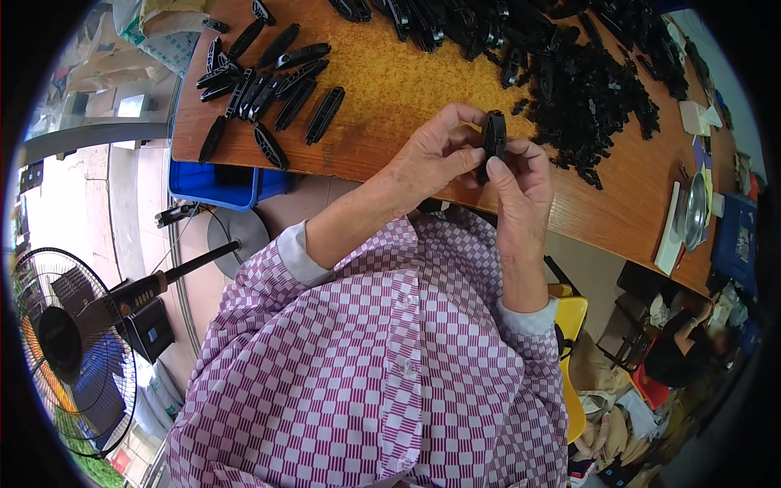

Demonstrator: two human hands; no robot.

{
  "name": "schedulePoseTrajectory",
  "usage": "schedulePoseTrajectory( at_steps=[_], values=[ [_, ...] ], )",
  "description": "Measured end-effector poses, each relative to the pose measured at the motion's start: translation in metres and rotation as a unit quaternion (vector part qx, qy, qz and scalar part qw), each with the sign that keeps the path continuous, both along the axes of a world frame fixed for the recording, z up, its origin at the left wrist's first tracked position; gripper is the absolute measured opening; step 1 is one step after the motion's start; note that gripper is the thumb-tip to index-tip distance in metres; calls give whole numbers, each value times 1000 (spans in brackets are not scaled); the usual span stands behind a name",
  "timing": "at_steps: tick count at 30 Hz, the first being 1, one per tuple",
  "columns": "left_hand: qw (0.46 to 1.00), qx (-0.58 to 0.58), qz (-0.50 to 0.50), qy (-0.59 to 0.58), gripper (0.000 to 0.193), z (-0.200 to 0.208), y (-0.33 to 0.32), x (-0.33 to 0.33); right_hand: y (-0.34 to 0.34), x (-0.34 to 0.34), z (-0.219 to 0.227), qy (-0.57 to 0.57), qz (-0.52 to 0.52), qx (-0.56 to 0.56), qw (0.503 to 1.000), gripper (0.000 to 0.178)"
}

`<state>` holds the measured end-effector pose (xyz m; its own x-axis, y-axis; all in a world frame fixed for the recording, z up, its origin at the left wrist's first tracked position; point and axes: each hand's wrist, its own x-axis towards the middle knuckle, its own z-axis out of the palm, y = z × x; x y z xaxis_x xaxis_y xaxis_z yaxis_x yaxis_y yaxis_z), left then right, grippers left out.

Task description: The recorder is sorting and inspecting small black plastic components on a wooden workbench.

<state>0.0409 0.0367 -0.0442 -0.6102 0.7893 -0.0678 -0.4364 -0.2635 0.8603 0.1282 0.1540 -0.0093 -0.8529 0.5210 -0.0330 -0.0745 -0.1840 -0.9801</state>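
Observation:
Between my two hands, over the near edge of the wooden table (358, 159), is a long black plastic part (495, 134), held upright. My left hand (443, 150) pinches it from the left with thumb and fingers. On its right side my right hand (525, 175) grips it too, the thumb pressed against its lower front. Fingers cover part of it, so its lower end is partly hidden. Similar black oval parts (325, 115) lie loosely grouped at the table's left. To the right of my hands spreads a heap of small black pieces (590, 98).
More long black parts (423, 24) are piled along the far side. A metal dish (695, 211) stands at the right end. Under the left edge sits a blue crate (213, 185), near a standing fan (69, 342). A yellow chair (573, 366) is at my right; another person (683, 350) is beyond.

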Motion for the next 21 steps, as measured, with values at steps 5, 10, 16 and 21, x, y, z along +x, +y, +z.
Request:
schedulePoseTrajectory(
  at_steps=[5,10,16,21],
  values=[
    [987,-59,39,145,35,-2,3,-3,17,4,-14,-56,10,233,971,15],
    [987,-69,42,137,38,-5,3,-2,18,5,-19,-41,-14,280,959,13],
    [994,-72,44,76,41,-6,3,-1,15,4,-14,-35,-42,230,972,14],
    [992,-74,25,102,40,-2,6,0,16,3,-15,-35,-37,256,965,14]
  ],
)
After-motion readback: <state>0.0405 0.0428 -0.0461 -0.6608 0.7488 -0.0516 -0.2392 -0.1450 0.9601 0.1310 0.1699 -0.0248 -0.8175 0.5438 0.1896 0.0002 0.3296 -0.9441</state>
